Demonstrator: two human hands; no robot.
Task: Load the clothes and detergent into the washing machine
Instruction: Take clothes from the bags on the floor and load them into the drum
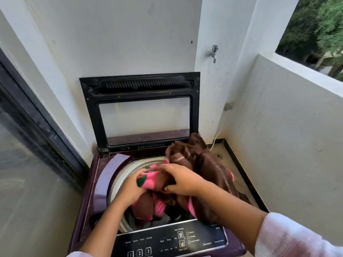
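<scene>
At the lower middle of the frame, the washing machine (101,184) stands with its lid (93,112) raised upright against the wall. Over the drum opening the left hand (132,189) has its grip curled round a pink cloth with green patches (148,179) — fingers sunk in the fabric. Just right of it, the grip of the right hand (182,179) pinches a dark fold of the same bundle between thumb and fingers. A brown garment (207,164) is heaped over the machine's right rim, reaching up toward the lid's lower right corner. More brown and pink cloth hangs below the hands into the drum (117,182) — grey fabric lies deeper in. The control panel (167,240) runs along the bottom edge. At upper right a tap (214,52) juts from the wall, with a wall socket (229,105) below it. A glass door (27,164) fills the left side.
</scene>
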